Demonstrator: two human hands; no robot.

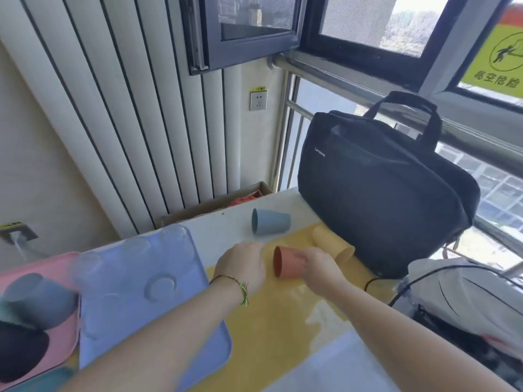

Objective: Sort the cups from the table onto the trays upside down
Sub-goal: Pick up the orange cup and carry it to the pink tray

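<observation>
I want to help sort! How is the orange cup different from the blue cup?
The orange cup is reddish-orange; the blue cup is pale blue. The right hand grips the orange cup; nothing touches the blue cup. The orange cup lies on the yellow mat; the blue cup lies farther back. Both lie on their sides, mouths facing left.

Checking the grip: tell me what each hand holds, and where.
The right hand grips the red cup, lying sideways, by its base end. The left hand holds nothing.
</observation>
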